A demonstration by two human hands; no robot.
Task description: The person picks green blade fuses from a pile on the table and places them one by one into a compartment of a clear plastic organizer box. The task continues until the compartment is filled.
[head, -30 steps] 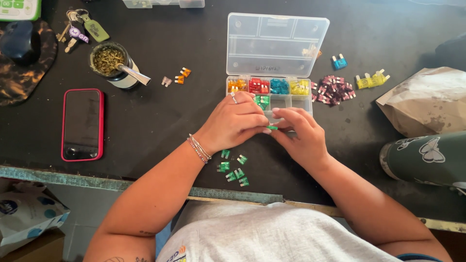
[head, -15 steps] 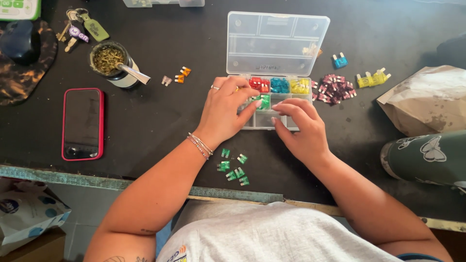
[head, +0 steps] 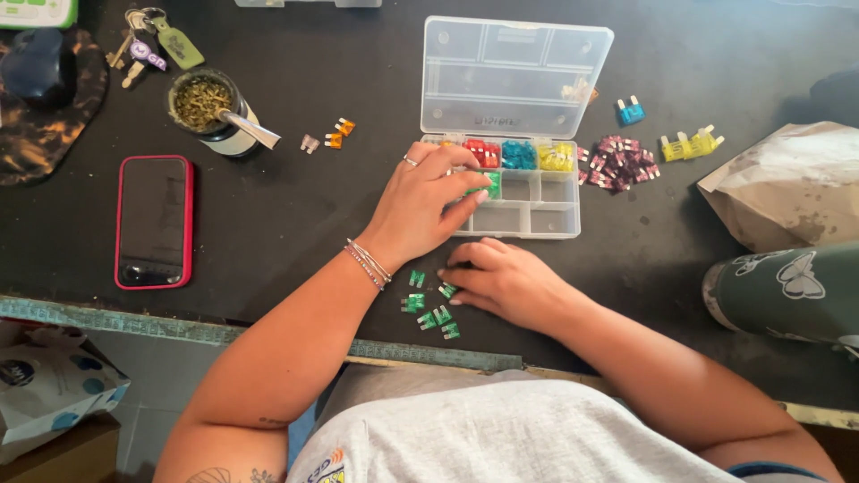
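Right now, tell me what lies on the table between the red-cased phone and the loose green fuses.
In the head view, only the left forearm crosses the dark table between the phone and the green fuses; otherwise that stretch is bare.

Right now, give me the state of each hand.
Left hand: open, fingers resting on the clear organizer box.
Right hand: fingertips on a green fuse; grip cannot be told.

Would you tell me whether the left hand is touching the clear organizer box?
Touching: the head view shows the left hand resting its fingertips on the organizer box.

free: bare table | blocked: phone, cup
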